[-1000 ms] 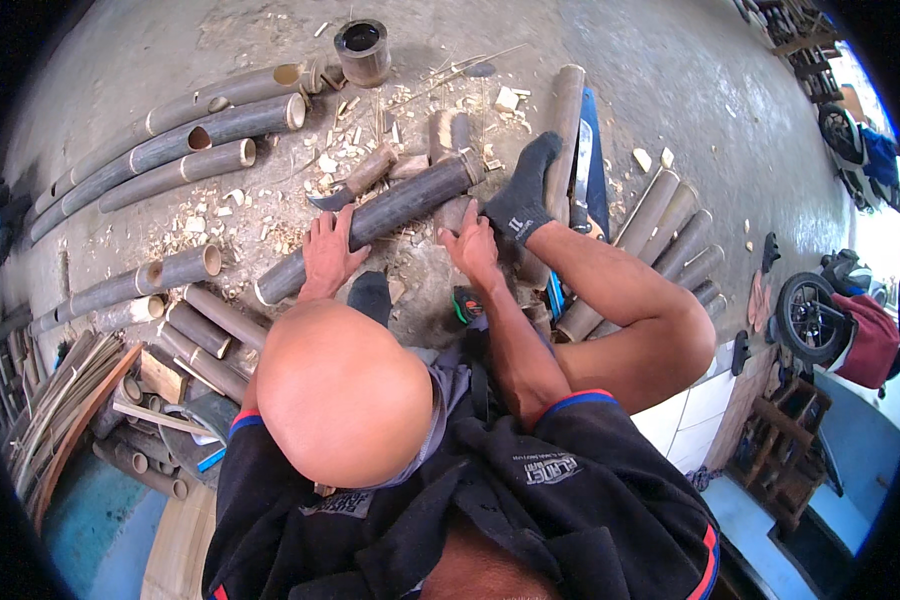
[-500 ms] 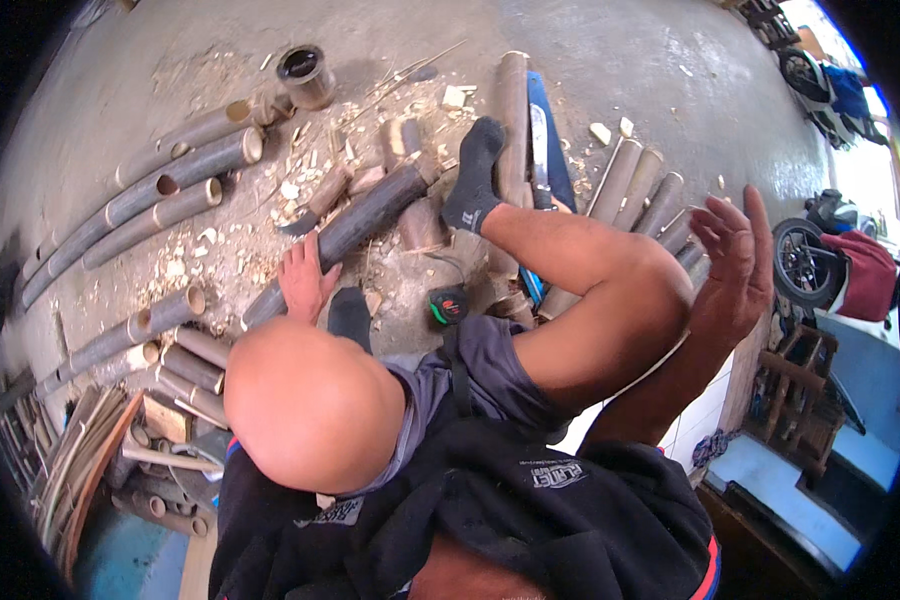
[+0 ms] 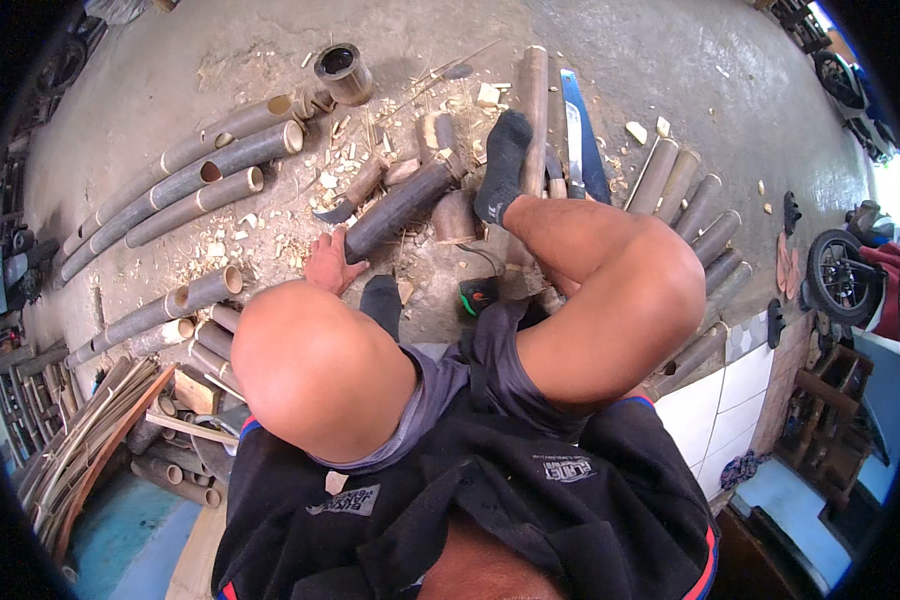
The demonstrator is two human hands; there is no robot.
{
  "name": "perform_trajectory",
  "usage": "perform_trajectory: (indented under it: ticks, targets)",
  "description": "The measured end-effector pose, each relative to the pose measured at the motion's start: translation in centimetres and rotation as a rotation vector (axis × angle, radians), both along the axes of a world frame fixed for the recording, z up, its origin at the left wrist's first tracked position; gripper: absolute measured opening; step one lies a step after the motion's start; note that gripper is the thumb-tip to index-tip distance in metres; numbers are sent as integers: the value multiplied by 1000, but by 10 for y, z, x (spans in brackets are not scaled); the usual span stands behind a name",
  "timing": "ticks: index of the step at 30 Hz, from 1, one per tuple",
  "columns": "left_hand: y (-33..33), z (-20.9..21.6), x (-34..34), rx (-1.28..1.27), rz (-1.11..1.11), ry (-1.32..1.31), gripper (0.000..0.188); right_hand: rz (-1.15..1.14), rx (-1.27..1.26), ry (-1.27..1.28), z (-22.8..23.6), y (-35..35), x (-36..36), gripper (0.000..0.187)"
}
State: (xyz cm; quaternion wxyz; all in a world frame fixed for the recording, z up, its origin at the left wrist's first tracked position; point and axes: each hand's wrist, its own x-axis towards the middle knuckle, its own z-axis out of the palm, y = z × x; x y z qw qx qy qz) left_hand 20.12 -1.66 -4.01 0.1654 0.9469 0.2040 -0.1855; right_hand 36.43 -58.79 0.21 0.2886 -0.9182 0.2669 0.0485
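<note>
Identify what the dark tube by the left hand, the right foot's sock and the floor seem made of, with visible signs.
Dark tube: probably bamboo, dull-skinned; similar tubes nearby show hollow, pale cut ends.
Sock: likely knitted fabric, matt dark grey, close-fitting.
Floor: apparently concrete, grey and mottled with a faint sheen, though perhaps coated.

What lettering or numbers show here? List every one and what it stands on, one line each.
Dark shirt, person's left chest: printed lettering on a grey patch; wording withheld.
Dark shirt, right chest: pale printed lettering; wording withheld.
Dark sock on the right foot: small pale mark near the ankle, too small to read.
Green-and-black tape measure: reddish marking, no legible text.
</note>
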Motion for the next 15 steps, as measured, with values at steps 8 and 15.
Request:
perform_trajectory:
  ticks: [8,15]
  targets:
    - [6,-10,9,-93,31,21,96,35,-61,70,-30,24,3,53]
    - [-2,-13,2,-12,-31,-185,88,76,-93,81,-52,53,14,56]
